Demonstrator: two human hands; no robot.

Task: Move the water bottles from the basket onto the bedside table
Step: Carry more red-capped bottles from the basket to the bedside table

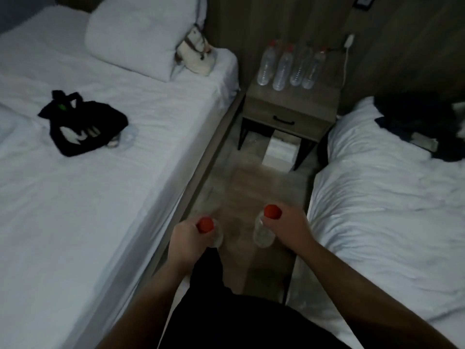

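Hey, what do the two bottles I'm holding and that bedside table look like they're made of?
Left bottle and right bottle: likely thin clear plastic, since the floor shows through; red caps look like opaque plastic. Bedside table: matte grey wood-grain, possibly laminate; thin dark legs look like metal.

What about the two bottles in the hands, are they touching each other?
Apart. The head view shows floor between the left bottle and the right bottle.

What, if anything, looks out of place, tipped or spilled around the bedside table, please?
Nothing stands out. Four bottles stand upright in a row on the bedside table; no spill shows. The left hand and right hand grip the left bottle and right bottle, both capped.
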